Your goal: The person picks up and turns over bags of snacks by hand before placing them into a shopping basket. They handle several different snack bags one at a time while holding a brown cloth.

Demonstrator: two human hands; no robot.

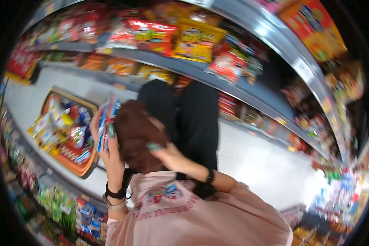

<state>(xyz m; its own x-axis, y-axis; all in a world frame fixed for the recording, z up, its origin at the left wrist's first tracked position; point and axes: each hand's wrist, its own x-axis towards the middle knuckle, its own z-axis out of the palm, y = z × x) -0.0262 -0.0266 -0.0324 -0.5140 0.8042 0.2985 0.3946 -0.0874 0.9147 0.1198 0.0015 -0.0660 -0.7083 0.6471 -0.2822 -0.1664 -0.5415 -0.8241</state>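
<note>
Clasping striped packet (111,107) in L hand (113,153), thumb over it, fingers nearly closed, just R of basket (74,97) (snack bags (45,128) inside, btw). Touching brown bundle (135,133) w/ part-curled R hand (170,156), farther R of basket; not showing if gripping, b/c of blur. Handling both, prob. calling next for steady hold.

Stocked grey shelves (250,88) flank a pale tiled floor (258,153) with bright glare.

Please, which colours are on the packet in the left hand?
The packet shows blue, white and red, slightly blurred; best in the head view.
</note>
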